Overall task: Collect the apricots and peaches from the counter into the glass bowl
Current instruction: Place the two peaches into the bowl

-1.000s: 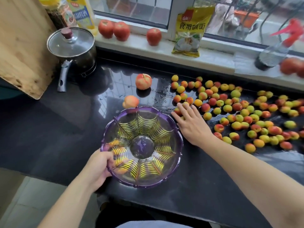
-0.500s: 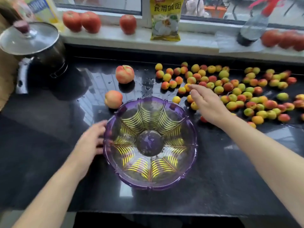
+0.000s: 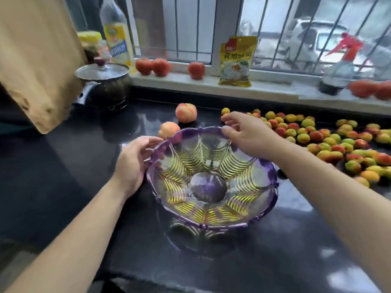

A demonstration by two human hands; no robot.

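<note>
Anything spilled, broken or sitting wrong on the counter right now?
Nothing looks damaged. The glass bowl stands upright and holds no fruit yet; the apricots lie loose over the black counter, with two peaches behind the bowl. That is just the uncollected fruit.

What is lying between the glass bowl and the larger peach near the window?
In the head view, a smaller peach lies between the glass bowl and the larger peach.

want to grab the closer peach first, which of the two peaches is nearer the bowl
The orange peach right behind the bowl's far left rim. The pinker peach sits farther back toward the windowsill.
</note>
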